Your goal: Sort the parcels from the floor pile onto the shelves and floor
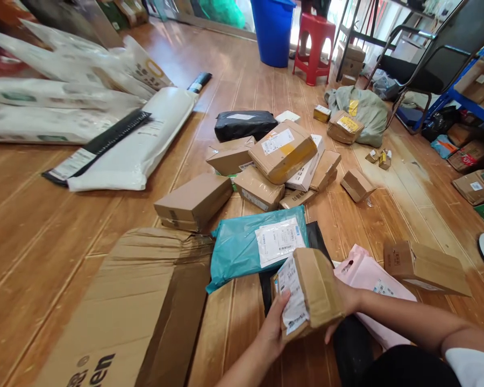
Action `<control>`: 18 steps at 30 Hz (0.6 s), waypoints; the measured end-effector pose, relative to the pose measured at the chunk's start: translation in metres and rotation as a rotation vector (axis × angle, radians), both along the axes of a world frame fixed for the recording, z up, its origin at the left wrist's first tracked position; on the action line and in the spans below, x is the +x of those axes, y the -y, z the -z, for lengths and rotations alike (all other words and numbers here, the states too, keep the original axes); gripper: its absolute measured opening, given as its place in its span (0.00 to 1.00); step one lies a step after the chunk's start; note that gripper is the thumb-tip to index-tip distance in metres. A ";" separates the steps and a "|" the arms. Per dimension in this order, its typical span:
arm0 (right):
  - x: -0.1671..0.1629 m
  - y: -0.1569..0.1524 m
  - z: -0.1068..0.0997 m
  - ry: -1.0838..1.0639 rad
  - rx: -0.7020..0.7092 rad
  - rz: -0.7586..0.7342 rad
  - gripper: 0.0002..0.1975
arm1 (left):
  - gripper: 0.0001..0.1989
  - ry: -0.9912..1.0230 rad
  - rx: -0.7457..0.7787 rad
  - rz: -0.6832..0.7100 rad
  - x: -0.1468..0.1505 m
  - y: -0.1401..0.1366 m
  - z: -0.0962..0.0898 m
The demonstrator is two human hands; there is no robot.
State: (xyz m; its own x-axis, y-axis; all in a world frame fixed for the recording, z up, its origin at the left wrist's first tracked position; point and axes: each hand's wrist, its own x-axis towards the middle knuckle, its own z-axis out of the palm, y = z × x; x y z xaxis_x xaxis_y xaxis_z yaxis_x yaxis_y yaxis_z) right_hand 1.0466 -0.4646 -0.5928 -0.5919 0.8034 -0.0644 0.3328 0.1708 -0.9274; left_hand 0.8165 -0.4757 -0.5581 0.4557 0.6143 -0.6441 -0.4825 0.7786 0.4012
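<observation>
Together, the left hand point(273, 325) and right hand point(347, 296) grip a taped cardboard box point(319, 287).

A plain white sleeve point(470, 365) covers the right upper arm, its loose, smooth edge ending above the elbow in a soft curve. Below it the right forearm point(411, 320) is bare and slender, narrowing towards the wrist and the uncovered right hand point(344, 298). The left forearm point(246, 363) is bare too, cut off by the lower edge of the view, and leads to an ungloved left hand point(272, 328) with a slim thumb. Black clothing point(415, 371), matt and rounded in outline, shows beside the sleeve; its deep darkness hides any seams or folds.
</observation>
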 end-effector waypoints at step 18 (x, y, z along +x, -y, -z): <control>-0.014 -0.117 0.026 0.283 0.228 0.417 0.15 | 0.52 -0.886 0.601 0.093 -0.026 0.019 0.092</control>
State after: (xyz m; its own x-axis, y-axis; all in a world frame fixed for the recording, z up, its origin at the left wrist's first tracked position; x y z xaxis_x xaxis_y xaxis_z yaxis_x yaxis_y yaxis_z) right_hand 1.0321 -0.3479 -0.6184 -0.2053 0.9783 0.0277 0.6464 0.1568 -0.7467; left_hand 0.7908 -0.4951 -0.6500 0.0356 0.9276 -0.3718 0.2193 0.3557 0.9085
